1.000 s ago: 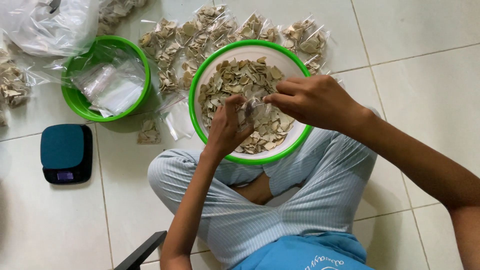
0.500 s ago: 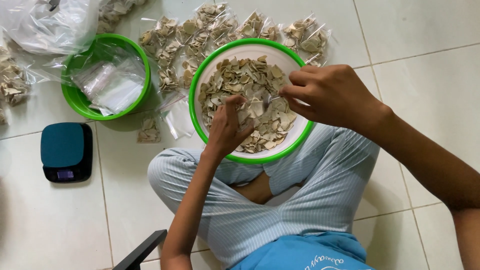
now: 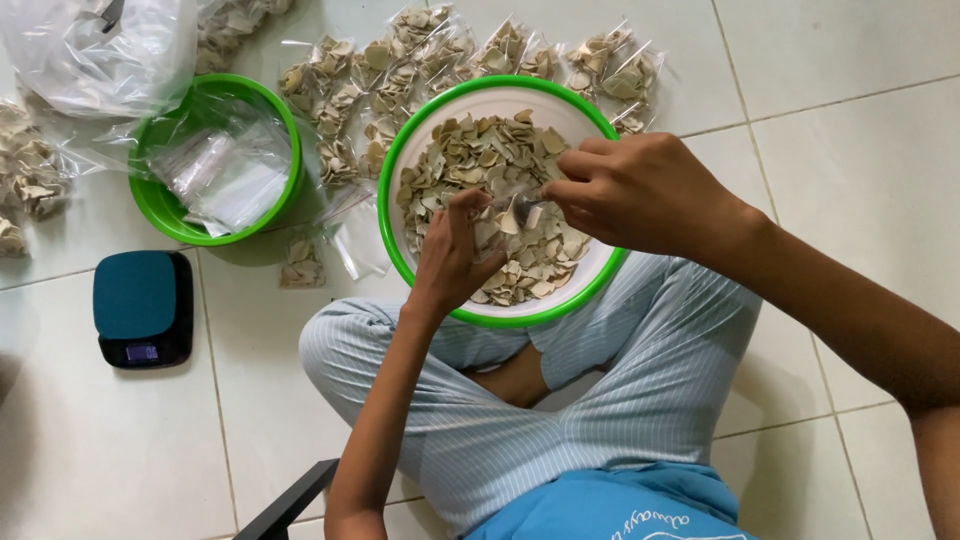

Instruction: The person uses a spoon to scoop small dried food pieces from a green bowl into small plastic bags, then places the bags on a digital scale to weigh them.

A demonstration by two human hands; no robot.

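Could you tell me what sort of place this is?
Probably a home packing spot on a white tiled floor: a green-rimmed bowl of beige chips, small filled clear bags and a dark digital scale.

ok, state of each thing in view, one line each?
Left hand: grip pinching a small clear plastic bag.
Right hand: grip closed on that bag's other edge.
Large green-rimmed white bowl: holds loose beige chips.
Smaller green bowl: holds empty clear bags.
Dark digital scale: display lit, platform bare.
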